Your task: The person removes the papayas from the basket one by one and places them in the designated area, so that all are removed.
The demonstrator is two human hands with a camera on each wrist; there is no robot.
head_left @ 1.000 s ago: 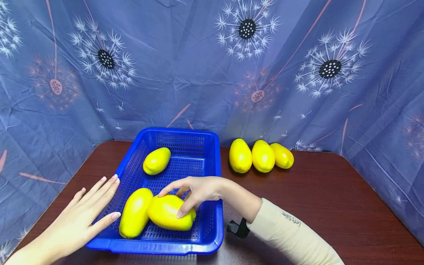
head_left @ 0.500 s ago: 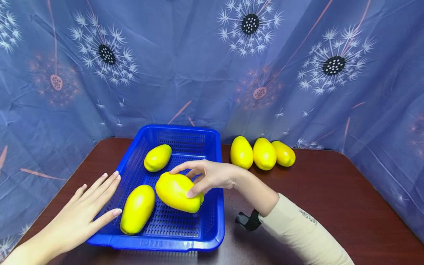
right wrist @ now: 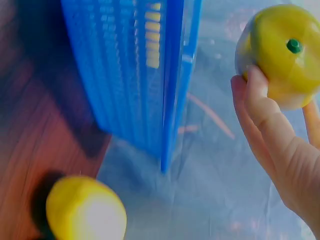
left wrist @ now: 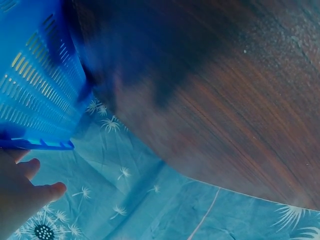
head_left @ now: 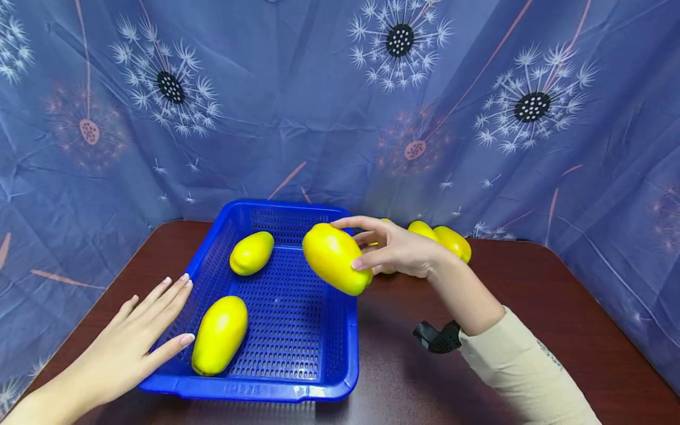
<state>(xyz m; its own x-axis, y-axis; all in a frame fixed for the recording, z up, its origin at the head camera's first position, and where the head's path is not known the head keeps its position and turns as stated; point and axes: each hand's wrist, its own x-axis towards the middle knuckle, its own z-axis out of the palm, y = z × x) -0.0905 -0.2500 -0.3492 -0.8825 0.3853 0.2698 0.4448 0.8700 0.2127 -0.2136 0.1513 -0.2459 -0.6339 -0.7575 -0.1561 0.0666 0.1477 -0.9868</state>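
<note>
My right hand (head_left: 398, 251) grips a yellow oblong fruit (head_left: 334, 257) between thumb and fingers, holding it in the air above the right rim of the blue basket (head_left: 249, 391). In the right wrist view, that held fruit (right wrist: 280, 45) shows a small green stem at its end. My left hand (head_left: 143, 333), fingers straight, rests at the basket's left rim; in the left wrist view, its fingers are partly hidden by the basket (left wrist: 40, 95). Inside the basket lie two similar fruits, one at the back left (head_left: 252, 254) and one at the front left (head_left: 219, 335).
Three more yellow fruits stand in a row on the brown table (head_left: 531, 307), right of the basket; the nearest (head_left: 389, 223) is mostly behind my right hand, the others (head_left: 422, 229) (head_left: 454, 242) partly. A blue patterned cloth (head_left: 297, 118) hangs behind the table.
My right hand has lifted the fruit from the front of the basket and carried it up and to the right, to above the right rim. My left hand has stayed in place.
</note>
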